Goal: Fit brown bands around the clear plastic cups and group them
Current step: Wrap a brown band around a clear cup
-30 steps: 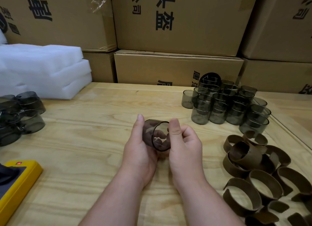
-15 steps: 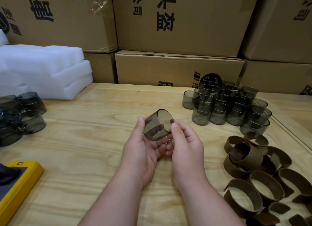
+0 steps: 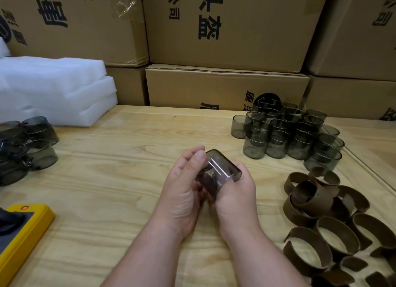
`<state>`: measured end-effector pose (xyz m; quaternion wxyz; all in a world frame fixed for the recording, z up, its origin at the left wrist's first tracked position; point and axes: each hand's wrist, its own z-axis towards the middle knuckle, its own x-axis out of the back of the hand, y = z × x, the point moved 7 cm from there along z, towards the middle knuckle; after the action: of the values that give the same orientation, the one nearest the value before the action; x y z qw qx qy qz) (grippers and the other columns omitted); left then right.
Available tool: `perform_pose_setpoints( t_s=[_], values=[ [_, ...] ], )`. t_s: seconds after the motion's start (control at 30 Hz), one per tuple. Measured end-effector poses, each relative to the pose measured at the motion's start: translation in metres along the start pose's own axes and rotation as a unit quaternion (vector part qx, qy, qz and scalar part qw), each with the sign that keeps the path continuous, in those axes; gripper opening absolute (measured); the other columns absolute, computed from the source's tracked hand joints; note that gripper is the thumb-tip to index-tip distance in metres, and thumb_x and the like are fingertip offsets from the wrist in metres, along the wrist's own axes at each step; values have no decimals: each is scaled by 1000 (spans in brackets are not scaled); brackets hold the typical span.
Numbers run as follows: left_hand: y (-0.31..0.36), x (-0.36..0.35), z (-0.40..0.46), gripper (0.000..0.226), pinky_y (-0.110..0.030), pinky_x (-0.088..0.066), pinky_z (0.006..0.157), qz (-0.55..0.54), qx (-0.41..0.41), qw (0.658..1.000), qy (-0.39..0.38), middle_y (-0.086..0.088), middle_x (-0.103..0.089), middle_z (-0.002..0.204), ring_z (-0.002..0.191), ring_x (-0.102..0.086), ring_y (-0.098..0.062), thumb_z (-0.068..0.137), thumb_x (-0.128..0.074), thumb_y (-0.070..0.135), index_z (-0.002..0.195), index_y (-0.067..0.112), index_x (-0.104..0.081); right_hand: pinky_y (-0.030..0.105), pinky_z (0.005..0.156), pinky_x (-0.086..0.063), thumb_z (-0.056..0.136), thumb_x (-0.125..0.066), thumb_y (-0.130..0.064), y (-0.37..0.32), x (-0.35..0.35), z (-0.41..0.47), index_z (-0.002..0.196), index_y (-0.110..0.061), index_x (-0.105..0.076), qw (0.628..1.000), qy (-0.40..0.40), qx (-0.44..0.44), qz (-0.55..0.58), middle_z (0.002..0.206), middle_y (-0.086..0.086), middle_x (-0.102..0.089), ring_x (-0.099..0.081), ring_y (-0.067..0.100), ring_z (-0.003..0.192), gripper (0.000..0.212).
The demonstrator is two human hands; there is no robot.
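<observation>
A smoky clear plastic cup [image 3: 220, 172] lies on its side between both hands above the middle of the wooden table [image 3: 120, 179]. My left hand [image 3: 182, 192] grips it from the left with the thumb on top. My right hand [image 3: 237, 194] cradles it from below and the right, fingers curled under it. Several bare cups [image 3: 287, 134] stand grouped at the back right. A heap of brown bands [image 3: 321, 218] lies at the right front. More cups [image 3: 27, 145] lie piled at the left edge; whether they carry bands is unclear.
White foam sheets [image 3: 53, 89] are stacked at the back left. Cardboard boxes [image 3: 225, 29] wall off the table's far side. A yellow device [image 3: 23, 229] sits at the front left corner.
The cup has been turned in my hands: its open mouth faced me before, now its side faces up and it lies tilted to the right. Both hands stayed over the same spot.
</observation>
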<state>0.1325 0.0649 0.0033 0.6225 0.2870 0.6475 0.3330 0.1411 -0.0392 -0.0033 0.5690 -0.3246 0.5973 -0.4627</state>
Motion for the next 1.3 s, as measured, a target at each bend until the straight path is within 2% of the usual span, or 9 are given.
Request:
perform_pose_setpoints(
  t_s=[0.2, 0.33, 0.6, 0.77, 0.87, 0.97, 1.07, 1.17, 1.3],
  values=[
    [1, 1, 1, 43, -46, -53, 92, -14, 7, 1000, 10, -19, -73, 110, 101, -68, -38, 69, -85, 44, 105, 24, -72, 43, 73, -53, 92, -73, -3, 1, -2, 0, 90, -12, -65, 1000, -9, -12, 19, 78, 10, -73, -66, 23, 74, 12],
    [3, 7, 3, 73, -62, -43, 107, -26, -16, 999, 44, -20, -67, 108, 103, -61, -39, 64, -85, 44, 124, 10, -63, 44, 74, -56, 85, -78, 3, 0, -6, 0, 98, -11, -64, 999, -27, 4, -42, 88, 14, -76, -68, 21, 77, 24],
    [0, 5, 7, 57, -59, -48, 103, -59, -9, 998, 32, -20, -65, 105, 102, -62, -37, 76, -82, 32, 123, 13, -57, 32, 72, -55, 68, -90, -19, -4, -11, -5, 99, -21, -61, 996, -52, 6, -66, 87, 1, -76, -68, 8, 74, 42],
    [2, 6, 3, 59, -60, -47, 105, -26, -10, 999, 43, -25, -67, 106, 101, -65, -39, 77, -79, 45, 118, 8, -61, 23, 71, -56, 82, -80, -10, -4, -7, -3, 103, -17, -63, 998, -40, 16, -42, 91, 1, -77, -72, 12, 82, 27],
    [3, 7, 1, 77, -48, -48, 85, 6, -4, 998, 59, -33, -67, 116, 99, -60, -40, 76, -75, 59, 121, -2, -62, 23, 65, -53, 85, -68, -34, -5, -8, -6, 102, -12, -63, 999, -52, 5, -4, 87, 1, -76, -70, 13, 78, 28],
    [7, 8, 2, 54, -37, -46, 69, -19, -9, 997, 74, -25, -68, 111, 88, -62, -36, 80, -65, 57, 111, 13, -66, 22, 56, -49, 85, -62, -54, -6, -10, -9, 101, -16, -67, 997, -62, -16, 31, 88, 6, -76, -67, 17, 74, 42],
    [10, 7, -1, 73, -34, -45, 64, -17, -17, 996, 83, -32, -64, 116, 82, -62, -31, 82, -67, 55, 128, 0, -58, 20, 54, -48, 74, -68, -65, -8, -12, -10, 106, -12, -65, 997, -73, -15, 32, 90, 6, -75, -66, 14, 72, 62],
    [12, 5, -4, 85, -42, -47, 78, -30, -22, 995, 88, -36, -57, 135, 100, -58, -35, 84, -71, 53, 142, -5, -47, 20, 57, -50, 66, -75, -65, -8, -14, -9, 109, -8, -61, 997, -71, 0, 16, 93, 7, -72, -67, 12, 74, 73],
    [14, 3, -5, 92, -65, -41, 106, -56, -21, 995, 82, -32, -61, 130, 109, -58, -38, 79, -78, 53, 143, -5, -45, 20, 64, -53, 46, -79, -87, -9, -15, -8, 110, -14, -59, 997, -66, 26, -16, 94, 3, -73, -71, 8, 76, 99]
  ],
)
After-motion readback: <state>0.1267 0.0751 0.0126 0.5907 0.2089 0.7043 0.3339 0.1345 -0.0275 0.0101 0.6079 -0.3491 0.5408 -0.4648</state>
